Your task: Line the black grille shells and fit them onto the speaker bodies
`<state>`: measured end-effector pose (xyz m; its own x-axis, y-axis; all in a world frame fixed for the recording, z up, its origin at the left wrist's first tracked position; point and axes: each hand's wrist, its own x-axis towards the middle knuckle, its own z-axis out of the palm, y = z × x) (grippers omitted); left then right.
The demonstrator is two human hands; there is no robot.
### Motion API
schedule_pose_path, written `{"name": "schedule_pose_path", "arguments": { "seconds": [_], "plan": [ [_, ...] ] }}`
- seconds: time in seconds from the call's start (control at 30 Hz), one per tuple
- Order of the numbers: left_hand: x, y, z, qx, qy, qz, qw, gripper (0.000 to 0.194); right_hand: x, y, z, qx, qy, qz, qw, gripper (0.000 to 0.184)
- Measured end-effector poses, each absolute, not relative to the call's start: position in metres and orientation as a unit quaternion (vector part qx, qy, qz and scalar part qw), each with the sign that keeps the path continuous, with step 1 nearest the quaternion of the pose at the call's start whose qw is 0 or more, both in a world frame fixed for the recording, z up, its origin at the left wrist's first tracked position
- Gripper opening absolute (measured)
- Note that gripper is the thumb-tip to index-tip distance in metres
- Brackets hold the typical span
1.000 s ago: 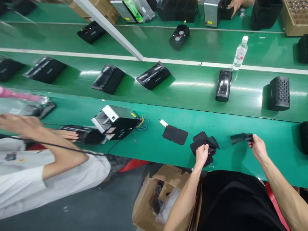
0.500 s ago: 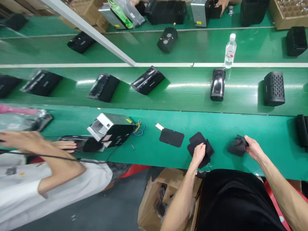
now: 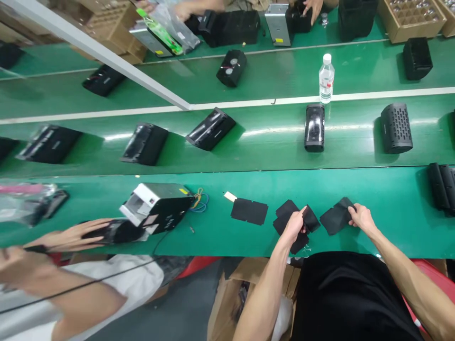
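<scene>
While hands (image 3: pixel 293 226) hold sheets (image 3: pixel 334 218), a carton (image 3: pixel 221 303) holds plastic (image 3: pixel 283 316).

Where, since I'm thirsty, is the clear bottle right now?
In the head view, the clear bottle stands right of centre, at the white strip, just beyond the glossy-faced black device.

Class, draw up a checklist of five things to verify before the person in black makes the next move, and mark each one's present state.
1. Left hand at the loose pile of black sheets: ok, fingers on it.
2. Right hand gripping the held black sheet by its edge: ok.
3. Held sheet a single layer: cannot tell.
4. Pile squared up: not ok, its sheets lie at different angles.
5. Separate black sheet lying flat, apart from the pile: ok.
</scene>
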<state>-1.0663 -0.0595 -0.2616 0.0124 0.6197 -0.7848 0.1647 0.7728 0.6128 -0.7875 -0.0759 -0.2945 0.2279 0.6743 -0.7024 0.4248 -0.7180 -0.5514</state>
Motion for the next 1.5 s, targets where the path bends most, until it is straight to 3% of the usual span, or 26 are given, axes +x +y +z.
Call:
{"name": "schedule_pose_path", "arguments": {
  "seconds": [0.23,0.43,0.57,0.7,0.77,0.97,1.23,1.33,1.5],
  "plan": [
    [-1.015,-0.040,-0.264,0.318,0.604,0.190,0.706,0.071,-0.793,-0.090,-0.281,-0.799,-0.329,0.496,0.087,0.042],
    [-0.967,-0.047,-0.277,0.471,0.538,0.105,0.691,0.058,-0.773,-0.108,-0.269,-0.832,-0.312,0.443,0.119,0.035],
    [-0.959,-0.050,-0.279,0.534,0.543,0.083,0.643,0.041,-0.709,-0.125,-0.238,-0.883,-0.298,0.316,0.179,0.031],
    [-0.960,-0.047,-0.278,0.587,0.530,0.060,0.609,0.041,-0.595,-0.133,-0.197,-0.948,-0.220,0.113,0.199,0.048],
    [-0.961,-0.046,-0.277,0.594,0.525,0.055,0.607,0.044,-0.547,-0.131,-0.186,-0.956,-0.207,0.073,0.194,0.052],
    [-0.963,-0.043,-0.274,0.583,0.530,0.032,0.614,0.050,-0.509,-0.107,-0.213,-0.927,-0.298,0.143,0.178,0.035],
    [-0.965,-0.044,-0.276,0.574,0.550,0.028,0.606,0.049,-0.493,-0.115,-0.218,-0.906,-0.318,0.222,0.172,0.038],
    [-0.964,-0.045,-0.280,0.578,0.552,0.027,0.601,0.048,-0.491,-0.128,-0.213,-0.909,-0.318,0.202,0.180,0.042],
    [-0.965,-0.045,-0.283,0.579,0.546,0.022,0.606,0.049,-0.506,-0.146,-0.219,-0.919,-0.293,0.150,0.216,0.032]
  ]
}}
